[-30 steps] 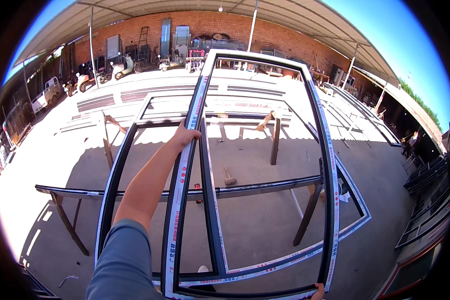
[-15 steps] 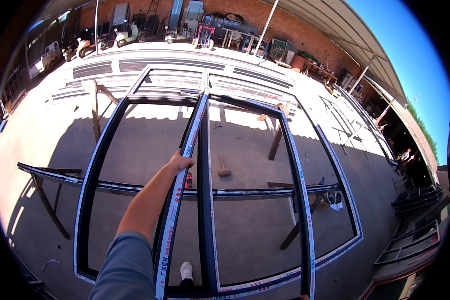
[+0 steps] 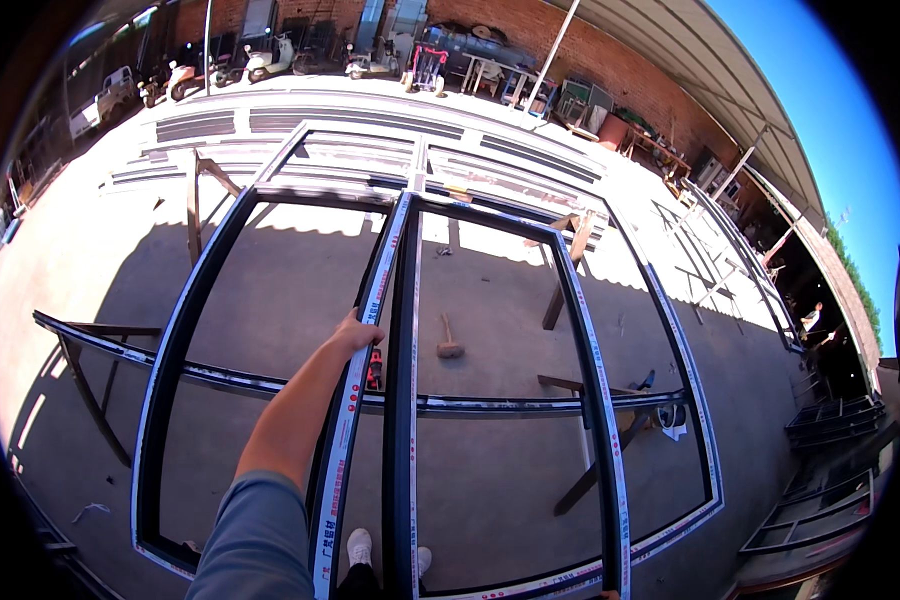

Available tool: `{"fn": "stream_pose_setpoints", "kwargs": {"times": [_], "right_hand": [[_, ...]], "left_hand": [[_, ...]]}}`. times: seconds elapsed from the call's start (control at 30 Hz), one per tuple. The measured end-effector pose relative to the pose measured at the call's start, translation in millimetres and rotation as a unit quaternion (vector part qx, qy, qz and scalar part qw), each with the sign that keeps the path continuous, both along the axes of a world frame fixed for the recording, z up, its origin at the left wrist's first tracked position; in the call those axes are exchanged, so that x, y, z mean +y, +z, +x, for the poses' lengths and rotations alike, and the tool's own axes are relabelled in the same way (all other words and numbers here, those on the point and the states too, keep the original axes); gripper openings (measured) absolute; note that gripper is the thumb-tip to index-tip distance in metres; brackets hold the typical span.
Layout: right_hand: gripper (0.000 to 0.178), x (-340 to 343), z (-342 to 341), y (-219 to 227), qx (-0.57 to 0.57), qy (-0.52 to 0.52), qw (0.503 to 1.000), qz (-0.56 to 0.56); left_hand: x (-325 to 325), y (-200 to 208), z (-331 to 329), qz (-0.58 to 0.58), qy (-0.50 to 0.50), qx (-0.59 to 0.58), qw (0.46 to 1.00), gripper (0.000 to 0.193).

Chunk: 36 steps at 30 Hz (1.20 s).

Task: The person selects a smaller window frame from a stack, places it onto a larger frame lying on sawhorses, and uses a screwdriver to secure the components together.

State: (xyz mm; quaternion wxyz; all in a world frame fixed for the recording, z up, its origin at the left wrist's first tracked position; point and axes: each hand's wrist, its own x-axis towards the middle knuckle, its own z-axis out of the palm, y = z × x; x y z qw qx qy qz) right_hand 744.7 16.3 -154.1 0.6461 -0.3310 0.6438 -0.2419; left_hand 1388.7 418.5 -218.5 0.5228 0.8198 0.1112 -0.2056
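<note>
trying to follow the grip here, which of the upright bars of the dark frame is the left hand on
The left hand grips the loose bar with the white printed strip, just left of the frame's dark centre bar. The two outer uprights and the right inner one go untouched.

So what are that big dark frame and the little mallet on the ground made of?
The window frame looks like dark coated aluminium: thin straight profiles, smooth sheen, pale protective film strips. The mallet seems wooden, plain brown handle and head, though it is too small to be sure.

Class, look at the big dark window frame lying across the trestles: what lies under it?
Under the window frame, the concrete ground shows a mallet and the person's white shoes. The left hand grips a middle bar, whose bars hide narrow strips of ground.
</note>
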Motion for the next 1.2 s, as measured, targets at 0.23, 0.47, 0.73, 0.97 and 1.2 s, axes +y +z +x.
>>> {"fn": "stream_pose_setpoints", "kwargs": {"times": [0.23,0.47,0.73,0.97,1.2], "right_hand": [[0.043,-17.3,19.1,-5.4,0.005,0.001,1.000,0.000],[0.043,-27.4,29.9,-16.7,0.011,0.005,1.000,0.003],[0.044,-32.5,28.8,-21.3,0.010,0.002,1.000,0.010],[0.044,-38.7,23.6,-26.9,0.010,0.002,1.000,0.015],[0.044,-47.4,15.3,-36.3,0.014,0.001,1.000,0.013]], "left_hand": [[-15.2,8.8,7.6,-0.011,0.004,-0.012,1.000,0.086],[-19.1,14.0,0.7,-0.024,0.012,-0.005,1.000,0.089],[-29.0,26.2,-11.6,-0.002,0.012,0.007,1.000,0.099],[-31.3,12.5,-1.1,0.000,-0.007,0.014,1.000,0.099],[-36.0,-4.5,3.0,-0.026,0.002,-0.009,1.000,0.094]]}}
